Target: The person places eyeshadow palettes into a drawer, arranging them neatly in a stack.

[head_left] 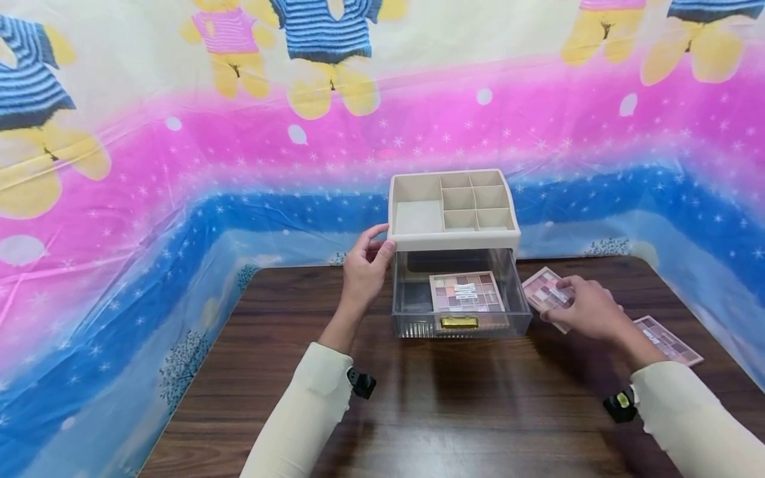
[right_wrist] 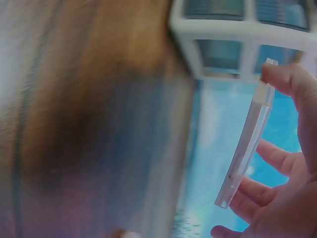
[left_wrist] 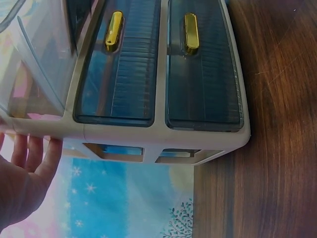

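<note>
A cream drawer organizer (head_left: 454, 240) stands at the back of the table, its clear top drawer (head_left: 460, 324) pulled out. Inside that drawer lies an eyeshadow palette (head_left: 467, 292). My left hand (head_left: 366, 269) rests on the organizer's left side; in the left wrist view its fingertips touch the cream frame (left_wrist: 114, 133). To the right of the drawer, my right hand (head_left: 588, 309) grips a second eyeshadow palette (head_left: 546, 297) above the table. Seen edge-on in the right wrist view, this palette (right_wrist: 247, 139) sits between thumb and fingers.
Another palette (head_left: 668, 340) lies on the dark wooden table (head_left: 418, 411) at the right, by my right forearm. Two lower drawers with gold handles (left_wrist: 191, 33) are closed. Open compartments (head_left: 475, 199) top the organizer. A patterned cloth (head_left: 335, 153) hangs behind the table.
</note>
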`<state>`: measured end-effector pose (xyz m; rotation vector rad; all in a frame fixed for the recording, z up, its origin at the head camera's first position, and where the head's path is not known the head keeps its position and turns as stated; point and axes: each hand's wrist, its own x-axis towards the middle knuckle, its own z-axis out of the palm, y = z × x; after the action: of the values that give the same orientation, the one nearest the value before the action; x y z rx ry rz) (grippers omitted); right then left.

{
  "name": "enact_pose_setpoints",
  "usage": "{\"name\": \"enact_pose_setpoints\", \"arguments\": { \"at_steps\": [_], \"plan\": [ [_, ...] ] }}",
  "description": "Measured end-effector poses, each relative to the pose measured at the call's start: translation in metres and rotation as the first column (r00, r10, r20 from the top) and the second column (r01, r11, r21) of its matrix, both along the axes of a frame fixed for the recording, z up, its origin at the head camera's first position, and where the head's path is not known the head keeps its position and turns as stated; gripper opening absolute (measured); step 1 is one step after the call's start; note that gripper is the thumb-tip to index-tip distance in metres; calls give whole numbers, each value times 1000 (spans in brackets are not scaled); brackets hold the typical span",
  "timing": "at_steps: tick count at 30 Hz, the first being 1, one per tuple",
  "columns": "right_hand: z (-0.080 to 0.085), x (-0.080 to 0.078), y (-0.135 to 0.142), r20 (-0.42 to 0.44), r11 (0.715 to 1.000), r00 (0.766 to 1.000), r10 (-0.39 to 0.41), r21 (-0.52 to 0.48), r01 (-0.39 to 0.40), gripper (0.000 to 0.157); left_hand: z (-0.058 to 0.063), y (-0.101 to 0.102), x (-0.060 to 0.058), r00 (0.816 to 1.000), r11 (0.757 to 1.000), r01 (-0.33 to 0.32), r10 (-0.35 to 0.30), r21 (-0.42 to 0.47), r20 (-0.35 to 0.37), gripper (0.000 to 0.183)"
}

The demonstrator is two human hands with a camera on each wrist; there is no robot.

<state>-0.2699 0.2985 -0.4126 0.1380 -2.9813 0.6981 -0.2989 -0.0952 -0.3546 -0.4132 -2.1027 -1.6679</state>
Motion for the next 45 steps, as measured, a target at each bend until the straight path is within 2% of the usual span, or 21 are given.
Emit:
{"name": "enact_pose_setpoints", "arguments": {
  "at_steps": [2, 8, 12, 16, 20, 24, 26, 31, 35, 38, 41, 45],
  "plan": [
    [12, 3, 2, -22, 999, 1000, 15, -37, -15, 83, 3, 1, 3, 1000, 1000, 4, -4, 7, 8, 37],
    [53, 16, 7, -99, 994, 995, 15, -107, -26, 84, 22, 5, 23, 1000, 1000, 18, -18, -18, 8, 38],
    [81, 29, 0, -137, 994, 990, 33, -102, -47, 83, 24, 5, 25, 1000, 1000, 16, -16, -25, 21, 38],
    [103, 43, -18, -151, 985, 983, 109, -116, -127, 80, 13, 3, 12, 1000, 1000, 3, -3, -8, 18, 38],
    [118, 55, -42, -168, 967, 964, 208, -115, -229, 75, 2, 1, 0, 1000, 1000, 2, -2, 0, 0, 37],
    [129, 66, -63, -169, 944, 936, 309, -63, -323, 72, -1, 1, -1, 1000, 1000, 14, -14, 2, -10, 35],
    [133, 68, -73, -154, 928, 918, 366, -4, -371, 71, -1, 1, 0, 1000, 1000, 14, -14, -1, -11, 35],
    [140, 65, -95, -113, 875, 869, 482, 112, -471, 68, 0, 0, -1, 1000, 1000, 6, -6, 5, -1, 34],
    [139, 58, -106, -100, 841, 836, 540, 106, -531, 66, 1, 1, 0, 1000, 1000, 4, -4, -1, 20, 36],
    [136, 55, -110, -101, 823, 817, 568, 89, -561, 59, 10, 3, 11, 999, 1000, 8, -7, -13, 37, 38],
    [135, 56, -110, -95, 821, 816, 571, 72, -566, 53, 19, 5, 21, 999, 1000, 11, -10, -12, 53, 37],
    [137, 59, -105, -99, 845, 839, 535, 54, -532, 50, 17, 4, 16, 999, 1000, 2, -3, 3, 50, 36]
  ]
}}
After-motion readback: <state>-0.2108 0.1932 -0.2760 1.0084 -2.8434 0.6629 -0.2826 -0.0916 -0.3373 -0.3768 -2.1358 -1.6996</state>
